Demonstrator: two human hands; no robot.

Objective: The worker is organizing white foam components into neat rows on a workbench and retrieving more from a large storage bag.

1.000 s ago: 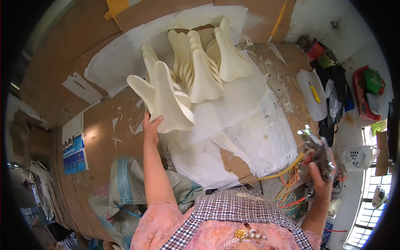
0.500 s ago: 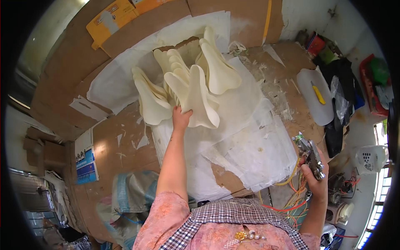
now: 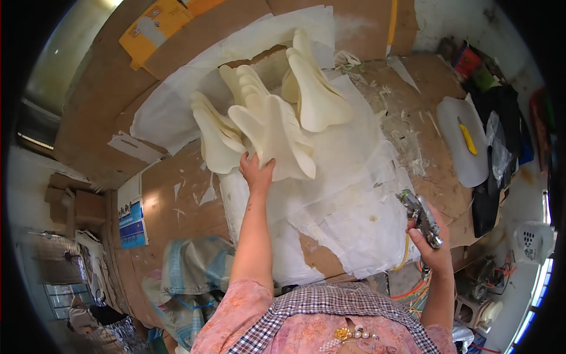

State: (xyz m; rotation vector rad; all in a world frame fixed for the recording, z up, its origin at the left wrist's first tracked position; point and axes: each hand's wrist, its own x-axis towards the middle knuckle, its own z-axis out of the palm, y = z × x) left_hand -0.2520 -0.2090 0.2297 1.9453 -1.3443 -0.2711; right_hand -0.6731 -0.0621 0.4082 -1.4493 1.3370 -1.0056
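Observation:
Cream-coloured, saddle-shaped foam pads (image 3: 274,135) stand overlapped in a row on the white sheet ahead of me. More of these pads lean in a left group (image 3: 217,138) and a right group (image 3: 321,106). My left hand (image 3: 257,174) is at the near lower edge of the middle row, its thumb and fingers spread against the front pad. Off to the right, my right hand (image 3: 434,248) is wrapped round a metal spray gun (image 3: 421,218) held above the sheet's right edge. The gun's nozzle end points up and left, towards the pads.
Brown cardboard (image 3: 177,194) surrounds the white paper sheet (image 3: 365,218), with dried scraps stuck at right. A yellow cutter knife (image 3: 467,137) lies on a translucent plastic piece. A woven sack (image 3: 197,271) sits at near left. Orange hoses (image 3: 413,289) hang by my right arm.
My right hand has brought the spray gun left, closer to the pads. The fingers of my left hand have spread wider at the front pad. The whole view has shifted slightly.

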